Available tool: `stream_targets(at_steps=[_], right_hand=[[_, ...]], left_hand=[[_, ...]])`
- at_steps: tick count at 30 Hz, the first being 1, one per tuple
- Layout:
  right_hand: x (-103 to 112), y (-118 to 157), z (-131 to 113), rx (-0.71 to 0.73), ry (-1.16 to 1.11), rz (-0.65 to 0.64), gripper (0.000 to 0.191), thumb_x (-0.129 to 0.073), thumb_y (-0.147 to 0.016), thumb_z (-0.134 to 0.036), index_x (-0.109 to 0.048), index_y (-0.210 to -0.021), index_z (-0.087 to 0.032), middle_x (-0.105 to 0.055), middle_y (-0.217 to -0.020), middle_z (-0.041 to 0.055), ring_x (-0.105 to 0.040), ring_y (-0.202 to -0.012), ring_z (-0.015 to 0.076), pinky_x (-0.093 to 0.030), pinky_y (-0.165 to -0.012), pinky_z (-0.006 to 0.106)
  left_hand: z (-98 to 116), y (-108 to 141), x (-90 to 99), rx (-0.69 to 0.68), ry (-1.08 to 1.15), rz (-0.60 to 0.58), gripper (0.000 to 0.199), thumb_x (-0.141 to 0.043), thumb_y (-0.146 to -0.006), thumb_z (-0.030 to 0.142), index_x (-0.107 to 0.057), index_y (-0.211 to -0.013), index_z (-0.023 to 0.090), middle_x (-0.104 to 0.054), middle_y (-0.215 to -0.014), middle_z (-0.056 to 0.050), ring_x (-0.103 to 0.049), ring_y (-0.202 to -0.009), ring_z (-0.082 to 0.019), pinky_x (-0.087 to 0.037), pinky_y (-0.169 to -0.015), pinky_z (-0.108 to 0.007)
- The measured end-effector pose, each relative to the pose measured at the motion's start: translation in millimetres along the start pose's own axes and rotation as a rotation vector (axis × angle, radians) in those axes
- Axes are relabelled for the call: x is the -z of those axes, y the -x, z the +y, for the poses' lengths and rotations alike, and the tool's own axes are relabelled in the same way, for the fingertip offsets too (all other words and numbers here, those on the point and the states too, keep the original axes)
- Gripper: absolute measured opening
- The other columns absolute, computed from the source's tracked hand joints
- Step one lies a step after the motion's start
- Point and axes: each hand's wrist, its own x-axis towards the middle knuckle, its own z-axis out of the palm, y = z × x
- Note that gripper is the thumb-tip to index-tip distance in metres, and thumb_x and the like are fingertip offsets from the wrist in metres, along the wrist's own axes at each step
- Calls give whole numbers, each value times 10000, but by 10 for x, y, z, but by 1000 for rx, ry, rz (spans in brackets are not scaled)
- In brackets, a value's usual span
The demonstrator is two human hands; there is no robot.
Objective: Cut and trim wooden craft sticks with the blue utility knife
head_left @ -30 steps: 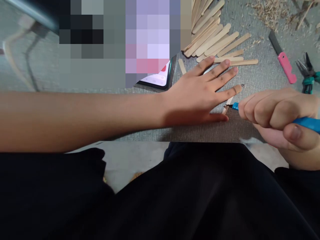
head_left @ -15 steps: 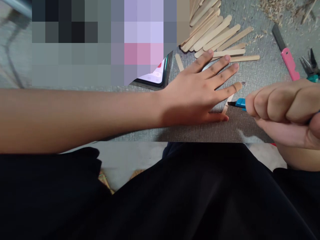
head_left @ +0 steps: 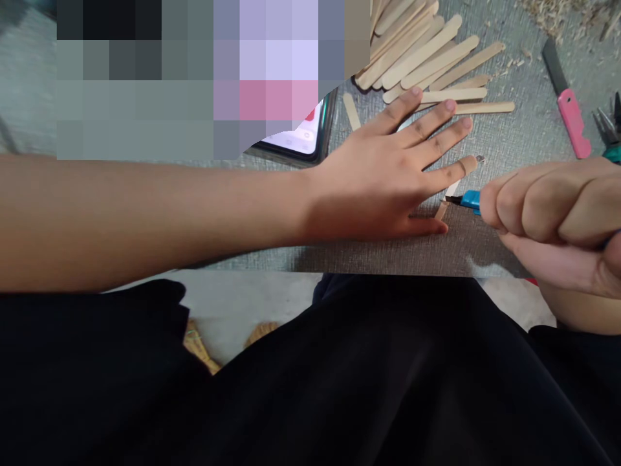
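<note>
My left hand (head_left: 383,181) lies palm down near the table's front edge, fingers spread. Between its thumb and little finger shows a thin pale wooden stick (head_left: 442,210), partly hidden by the hand. My right hand (head_left: 557,210) is wrapped round a blue cutter knife (head_left: 470,200), most of whose handle the fingers cover. The knife's dark blade points left, its tip at the stick; I cannot tell how deep it sits. Just beyond the little fingertip is a small dark metallic bit (head_left: 480,158).
Several craft sticks (head_left: 436,61) are heaped beyond my left fingers. A phone (head_left: 291,145) lies left, beside a blurred-out patch. On the right are a pink-handled cutter knife (head_left: 574,123), green-handled pliers (head_left: 612,139) and wood shavings (head_left: 548,16). The grey table (head_left: 369,255) ends close to my lap.
The view has shifted slightly, so the table things appear a little farther right. The blade tip stays at the stick, and both hands keep nearly the same pose.
</note>
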Motion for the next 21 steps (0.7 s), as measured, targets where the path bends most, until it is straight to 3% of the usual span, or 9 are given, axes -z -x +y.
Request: stream_targets(at_steps=[7, 12, 21], right_hand=[[1, 44, 24, 9, -12, 38, 619, -628, -1162, -424, -373, -638, -217, -357, -658, -63, -368, -579, 93, -518, -669, 328], [-23, 36, 42, 49, -17, 35, 606, -591, -1175, -406, -373, -642, -219, -349, -656, -63, -353, -570, 88, -495, -661, 316], [-44, 70, 21, -3, -30, 51, 604, -658, -1135, -424, -346, -657, -227, -318, -635, -44, -310, -559, 126, -442, -642, 366]], left_hand=[[-11, -7, -47, 3, -17, 43, 814, -763, -996, 489, -525, -1750, 296, -466, -1852, -140, -356, -1760, -479, -230, -1441, -791], [-13, -2, -56, -4, -47, 48, 792, -696, -1039, 535, -496, -1767, 293, -454, -1861, -132, -354, -1767, -450, -232, -1447, -776], [-10, 4, -58, 7, -35, 44, 790, -719, -1044, 569, -514, -1744, 264, -393, -1893, -134, -338, -1773, -447, -207, -1459, -742]])
